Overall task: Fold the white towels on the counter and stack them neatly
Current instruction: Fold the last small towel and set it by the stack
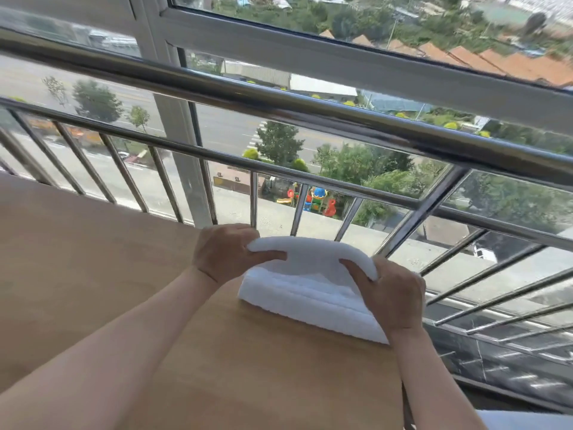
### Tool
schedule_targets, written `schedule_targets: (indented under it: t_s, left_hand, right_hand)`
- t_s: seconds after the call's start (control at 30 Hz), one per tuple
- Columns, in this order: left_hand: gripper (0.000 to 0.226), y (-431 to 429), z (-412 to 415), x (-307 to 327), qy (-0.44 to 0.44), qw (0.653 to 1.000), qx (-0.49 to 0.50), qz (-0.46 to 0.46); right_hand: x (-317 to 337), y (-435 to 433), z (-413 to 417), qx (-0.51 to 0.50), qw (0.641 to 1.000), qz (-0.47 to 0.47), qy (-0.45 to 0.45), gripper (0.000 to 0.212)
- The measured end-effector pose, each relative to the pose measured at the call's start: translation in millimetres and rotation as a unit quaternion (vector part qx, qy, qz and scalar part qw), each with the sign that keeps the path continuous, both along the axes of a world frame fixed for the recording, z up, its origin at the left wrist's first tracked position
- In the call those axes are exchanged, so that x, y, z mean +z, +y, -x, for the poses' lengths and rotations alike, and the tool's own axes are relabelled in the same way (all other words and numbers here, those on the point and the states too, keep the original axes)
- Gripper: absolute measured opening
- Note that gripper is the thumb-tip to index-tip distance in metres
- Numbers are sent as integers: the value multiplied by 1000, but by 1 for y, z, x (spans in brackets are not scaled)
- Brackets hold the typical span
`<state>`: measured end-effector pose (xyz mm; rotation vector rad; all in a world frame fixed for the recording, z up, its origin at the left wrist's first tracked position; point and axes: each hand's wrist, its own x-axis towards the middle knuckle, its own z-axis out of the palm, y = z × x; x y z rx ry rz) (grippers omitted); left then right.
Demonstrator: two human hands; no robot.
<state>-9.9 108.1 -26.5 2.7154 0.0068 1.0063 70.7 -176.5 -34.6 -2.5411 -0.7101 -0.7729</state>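
A light wooden counter (93, 274) fills the lower left of the view, and its far edge runs along a polished steel railing (279, 110) of thick horizontal bars and thin uprights. Behind the railing stands a window with a white frame (310, 57). Through the glass, far below, lie a wide road (223, 131), green trees (279, 141), a brightly coloured playground (313, 198) and orange roofs (511, 60). Past the counter's right edge, a dark glossy ledge (511, 367) runs under the railing. One white towel (310, 287) lies at the far right corner of the counter, close to the right edge. It is folded into a thick pad, with its top layer raised in a soft arch above the lower layers, which rest flat on the wood. The left hand (223, 252) grips the left end of that raised layer, thumb on the near side and fingers curled behind it. The right hand (390, 296) grips the right end the same way, with the thumb pressed into the cloth. The two hands are set apart by the towel's width, each clamped on the fabric, and both bare forearms reach in from the lower edge of the view.
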Motion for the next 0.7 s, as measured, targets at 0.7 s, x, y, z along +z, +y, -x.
schedule_targets:
  t_s: [0.7]
  left_hand:
    - [64, 286, 317, 43, -91, 990, 104, 12]
  right_hand:
    - [63, 331, 266, 94, 994, 10, -46, 56]
